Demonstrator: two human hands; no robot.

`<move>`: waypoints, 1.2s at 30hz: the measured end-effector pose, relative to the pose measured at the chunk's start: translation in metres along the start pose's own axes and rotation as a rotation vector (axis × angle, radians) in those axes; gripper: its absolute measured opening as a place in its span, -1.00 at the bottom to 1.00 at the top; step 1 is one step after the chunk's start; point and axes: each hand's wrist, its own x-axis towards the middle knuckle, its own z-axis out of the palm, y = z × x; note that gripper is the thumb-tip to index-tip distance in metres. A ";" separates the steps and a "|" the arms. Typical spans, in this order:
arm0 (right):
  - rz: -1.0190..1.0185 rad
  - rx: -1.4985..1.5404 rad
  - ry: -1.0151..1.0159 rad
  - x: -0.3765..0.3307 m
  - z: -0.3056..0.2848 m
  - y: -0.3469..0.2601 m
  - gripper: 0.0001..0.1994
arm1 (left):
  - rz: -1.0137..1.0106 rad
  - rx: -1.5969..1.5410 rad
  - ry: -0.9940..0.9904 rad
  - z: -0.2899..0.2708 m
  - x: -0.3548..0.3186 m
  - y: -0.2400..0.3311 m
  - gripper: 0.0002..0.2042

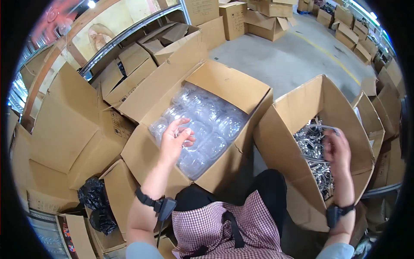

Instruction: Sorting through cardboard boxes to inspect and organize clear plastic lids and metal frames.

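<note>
Over an open cardboard box (133, 144) of clear plastic containers (198, 108), my left hand (174, 140) hovers with its fingers curled and thumb drawn in. A small shiny bit shows at its fingertips, too small to name. At the right, my right hand (337, 151) is above a second open box (276, 129) that holds a heap of shiny metal pieces (312, 142). Its fingers are bent around the edge of a clear plastic container (319, 126), whose see-through rim crosses over the metal pieces. Motion slightly blurs that hand.
Tall box flaps stand up around both boxes. At the left, black plastic bags (97, 200) fill a smaller carton, beside a large open carton (71, 138). More cartons (263, 21) stand across the grey floor (276, 56). My knees are close below the two boxes.
</note>
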 end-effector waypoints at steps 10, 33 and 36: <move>0.121 0.532 -0.503 -0.028 0.195 0.070 -0.81 | 0.130 -0.139 0.047 0.046 -0.060 -0.015 -0.82; 0.064 0.422 -0.562 -0.029 0.202 0.116 -0.86 | 0.376 -0.253 -0.092 0.082 -0.073 -0.031 -0.57; 0.006 0.381 -0.530 -0.033 0.204 0.117 -0.85 | 0.295 -0.208 -0.137 0.072 -0.072 -0.030 -0.56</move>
